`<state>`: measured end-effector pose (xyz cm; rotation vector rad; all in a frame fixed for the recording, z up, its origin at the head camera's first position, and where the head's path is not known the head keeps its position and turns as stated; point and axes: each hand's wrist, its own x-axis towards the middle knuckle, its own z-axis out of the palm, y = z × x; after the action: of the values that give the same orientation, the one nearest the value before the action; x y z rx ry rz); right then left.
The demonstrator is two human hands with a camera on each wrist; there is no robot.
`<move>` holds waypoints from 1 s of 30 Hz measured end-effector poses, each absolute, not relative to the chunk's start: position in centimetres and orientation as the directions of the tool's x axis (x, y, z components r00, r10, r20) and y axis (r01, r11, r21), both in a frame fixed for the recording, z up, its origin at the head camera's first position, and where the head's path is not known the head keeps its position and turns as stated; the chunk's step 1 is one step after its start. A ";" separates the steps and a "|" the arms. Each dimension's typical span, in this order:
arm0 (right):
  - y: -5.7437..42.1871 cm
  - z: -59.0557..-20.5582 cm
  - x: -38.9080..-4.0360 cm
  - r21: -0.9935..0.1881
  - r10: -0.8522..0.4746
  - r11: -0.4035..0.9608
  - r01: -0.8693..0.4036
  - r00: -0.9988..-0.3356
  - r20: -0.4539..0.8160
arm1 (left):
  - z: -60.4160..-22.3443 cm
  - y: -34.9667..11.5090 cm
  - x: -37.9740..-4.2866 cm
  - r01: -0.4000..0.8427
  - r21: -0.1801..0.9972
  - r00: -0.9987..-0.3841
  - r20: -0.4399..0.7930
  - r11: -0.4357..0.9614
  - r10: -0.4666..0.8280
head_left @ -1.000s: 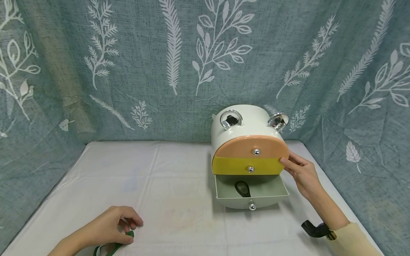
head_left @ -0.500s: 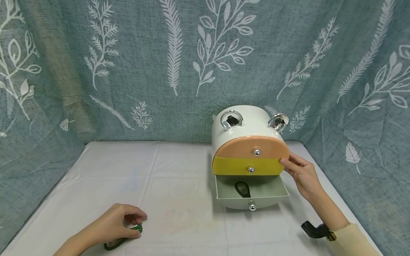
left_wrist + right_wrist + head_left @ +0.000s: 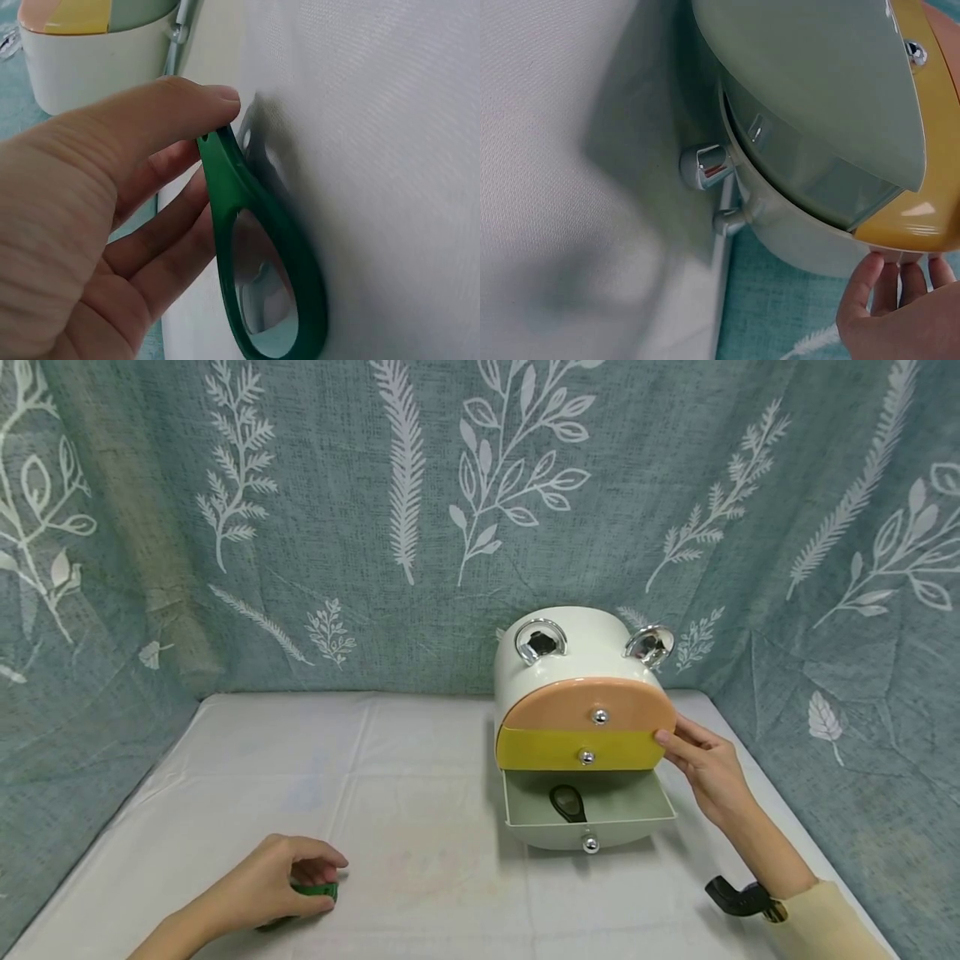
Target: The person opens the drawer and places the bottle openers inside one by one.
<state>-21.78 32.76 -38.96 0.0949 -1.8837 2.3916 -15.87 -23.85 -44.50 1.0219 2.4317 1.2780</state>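
Note:
My left hand (image 3: 258,885) pinches the handle end of a green magnifying glass (image 3: 223,176) between thumb and fingers, low over the front left of the table. Its oval lens end points back under the palm, mostly hidden in the head view. Whether it touches the cloth I cannot tell. My right hand (image 3: 708,772) rests on the right side of a white frog-faced drawer cabinet (image 3: 585,639), thumb at the yellow drawer's edge (image 3: 622,750) and fingertips (image 3: 870,266) against the wall. The bottom pale green drawer (image 3: 543,837) is pulled out, with a dark magnifying glass (image 3: 567,804) inside.
A white cloth (image 3: 420,827) covers the table. Patterned teal curtains (image 3: 337,510) stand behind and at both sides. The closed orange drawer (image 3: 570,703) sits above the yellow one. A black angled piece (image 3: 735,897) sits at the right wrist.
My left hand has moved slightly right and away from the front edge with the green magnifying glass, whose lens end has tilted and is less visible. The right hand and cabinet stay put.

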 end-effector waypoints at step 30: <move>32.1 -39.4 -21.7 -0.962 0.083 -0.254 -0.100 -0.993 0.081 | -40.2 -11.1 -18.7 0.628 0.752 -0.736 0.492 0.198 0.466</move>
<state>-21.67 32.12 -39.37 0.0210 -1.8425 2.4000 -18.73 -11.11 -40.23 1.1740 2.5465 1.7334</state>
